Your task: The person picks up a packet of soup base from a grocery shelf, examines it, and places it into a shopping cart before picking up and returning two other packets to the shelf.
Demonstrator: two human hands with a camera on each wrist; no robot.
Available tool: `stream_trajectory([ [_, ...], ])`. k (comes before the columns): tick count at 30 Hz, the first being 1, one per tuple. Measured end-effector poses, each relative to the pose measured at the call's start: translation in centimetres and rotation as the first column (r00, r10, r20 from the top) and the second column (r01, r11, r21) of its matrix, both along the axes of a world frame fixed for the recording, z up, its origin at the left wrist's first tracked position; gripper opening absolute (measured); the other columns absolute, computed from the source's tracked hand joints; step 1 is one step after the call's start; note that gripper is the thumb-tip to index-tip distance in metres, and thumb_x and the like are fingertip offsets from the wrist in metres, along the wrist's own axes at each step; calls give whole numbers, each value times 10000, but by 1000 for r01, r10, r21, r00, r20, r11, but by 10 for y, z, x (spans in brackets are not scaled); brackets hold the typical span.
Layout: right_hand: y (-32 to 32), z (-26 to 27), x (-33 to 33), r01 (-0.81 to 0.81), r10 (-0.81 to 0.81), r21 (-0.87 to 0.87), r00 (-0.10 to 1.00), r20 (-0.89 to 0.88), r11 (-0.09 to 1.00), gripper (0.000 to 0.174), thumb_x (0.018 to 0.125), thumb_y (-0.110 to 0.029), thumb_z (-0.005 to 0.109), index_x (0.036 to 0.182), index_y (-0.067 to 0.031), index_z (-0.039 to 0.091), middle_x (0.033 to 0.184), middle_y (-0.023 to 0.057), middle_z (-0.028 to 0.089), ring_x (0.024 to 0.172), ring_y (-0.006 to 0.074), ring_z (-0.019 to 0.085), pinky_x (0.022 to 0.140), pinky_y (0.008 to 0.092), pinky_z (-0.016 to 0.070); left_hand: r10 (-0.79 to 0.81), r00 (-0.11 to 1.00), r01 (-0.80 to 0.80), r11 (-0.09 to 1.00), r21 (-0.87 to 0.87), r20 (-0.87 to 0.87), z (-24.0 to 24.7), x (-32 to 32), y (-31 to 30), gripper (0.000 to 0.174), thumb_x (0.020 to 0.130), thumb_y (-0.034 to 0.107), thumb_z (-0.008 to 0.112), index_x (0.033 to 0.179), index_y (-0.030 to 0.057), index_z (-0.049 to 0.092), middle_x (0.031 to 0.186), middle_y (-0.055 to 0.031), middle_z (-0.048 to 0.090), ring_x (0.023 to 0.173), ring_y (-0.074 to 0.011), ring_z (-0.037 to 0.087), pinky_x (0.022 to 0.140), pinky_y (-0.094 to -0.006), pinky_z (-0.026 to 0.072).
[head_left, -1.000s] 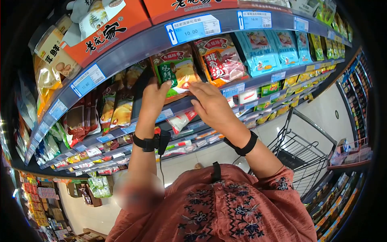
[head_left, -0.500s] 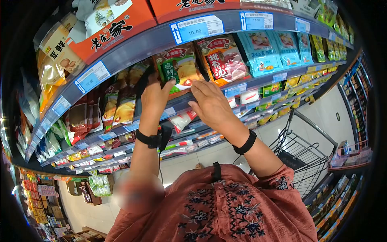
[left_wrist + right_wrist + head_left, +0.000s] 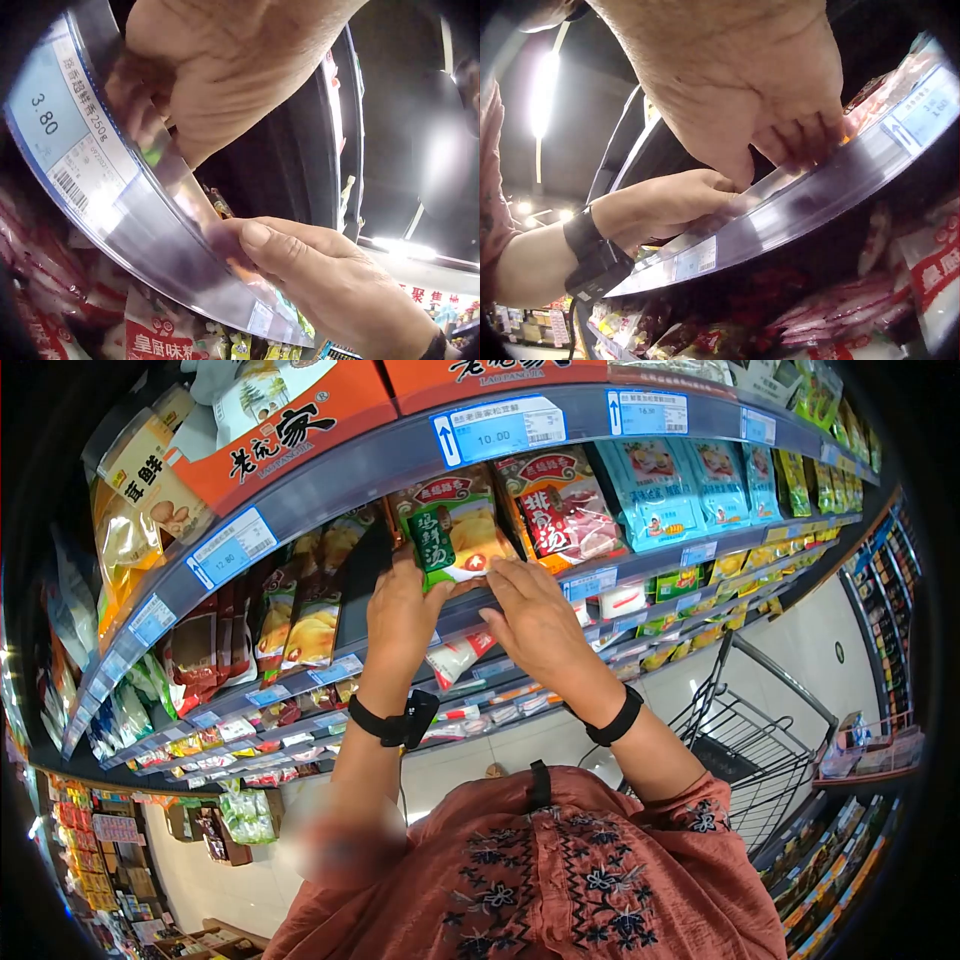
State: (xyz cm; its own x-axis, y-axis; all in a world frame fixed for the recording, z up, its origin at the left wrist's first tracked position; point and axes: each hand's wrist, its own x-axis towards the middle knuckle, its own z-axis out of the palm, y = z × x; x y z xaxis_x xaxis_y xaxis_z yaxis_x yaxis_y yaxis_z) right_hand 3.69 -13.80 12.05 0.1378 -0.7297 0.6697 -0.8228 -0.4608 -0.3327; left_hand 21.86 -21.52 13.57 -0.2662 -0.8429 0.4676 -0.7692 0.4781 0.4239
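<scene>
In the head view, a green-and-brown soup packet (image 3: pixel 468 525) with yellow food pictured on it leans on the shelf, its front facing me. My left hand (image 3: pixel 402 622) holds its lower left corner, the thumb at the bottom edge and the fingers along the side. On the lower right corner rest the fingers of my right hand (image 3: pixel 545 622), its thumb spread away below. The right wrist view has the right hand (image 3: pixel 757 97) reaching over the shelf's clear front lip (image 3: pixel 795 202), fingertips partly hidden behind it. From the left wrist, the packet is mostly hidden.
A red-and-orange packet (image 3: pixel 562 510) stands right beside, then light blue packets (image 3: pixel 650 495). More soup packets (image 3: pixel 315 620) stand left across a dark gap. Overhead runs the upper shelf's edge (image 3: pixel 390 465) with price tags. A shopping cart (image 3: pixel 750 745) is at the right.
The left thumb has slid from the packet's front down to its lower left edge. The right fingers have shifted slightly toward the lower right corner. The view has drifted a little.
</scene>
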Motion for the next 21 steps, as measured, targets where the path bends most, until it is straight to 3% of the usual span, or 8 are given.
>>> stream_trajectory([
  [6,-1,-2,-1,13,-13,25,1000,-14,1000,445,854,-161,712,1223,61,597,1316,230,575,1248,389,520,1125,491,355,37,996,-33,998,-44,80,-3,-2,-1,438,827,258,781,1080,-27,564,951,-167,657,912,-356,632,777,-438,502],
  [9,1,-2,-4,-49,49,-11,997,62,999,388,865,-134,698,1198,46,616,1300,218,594,1228,396,537,1112,490,377,38,999,-36,993,-116,21,7,9,13,482,838,241,775,1176,-37,572,996,-160,660,907,-333,633,789,-421,511],
  [12,18,8,-4,-112,108,14,980,168,994,313,885,-90,666,1173,28,632,1272,208,617,1197,404,562,1106,480,395,3,989,-21,993,-119,-149,18,30,38,503,847,222,771,1242,-24,579,1026,-157,659,897,-294,635,794,-391,521],
  [13,24,10,-3,-128,121,29,975,186,991,293,891,-81,657,1164,23,634,1266,205,623,1187,403,569,1104,478,397,-7,987,-17,989,-149,-159,20,42,46,444,868,185,754,1235,-12,599,1043,-146,662,909,-252,641,803,-368,527],
  [19,44,15,3,-281,240,103,924,297,954,217,909,-47,620,1118,7,641,1229,196,651,1139,396,602,1099,480,402,230,968,-249,920,-302,-97,20,128,64,335,916,112,697,1216,-15,617,1058,-144,683,958,-246,667,842,-353,528],
  [21,43,14,11,-322,271,107,904,331,941,198,908,-42,615,1098,7,643,1207,194,662,1126,392,610,1097,484,404,243,961,-271,914,-301,-129,18,147,63,315,906,124,709,1176,-15,625,1057,-156,680,966,-292,652,848,-383,516],
])
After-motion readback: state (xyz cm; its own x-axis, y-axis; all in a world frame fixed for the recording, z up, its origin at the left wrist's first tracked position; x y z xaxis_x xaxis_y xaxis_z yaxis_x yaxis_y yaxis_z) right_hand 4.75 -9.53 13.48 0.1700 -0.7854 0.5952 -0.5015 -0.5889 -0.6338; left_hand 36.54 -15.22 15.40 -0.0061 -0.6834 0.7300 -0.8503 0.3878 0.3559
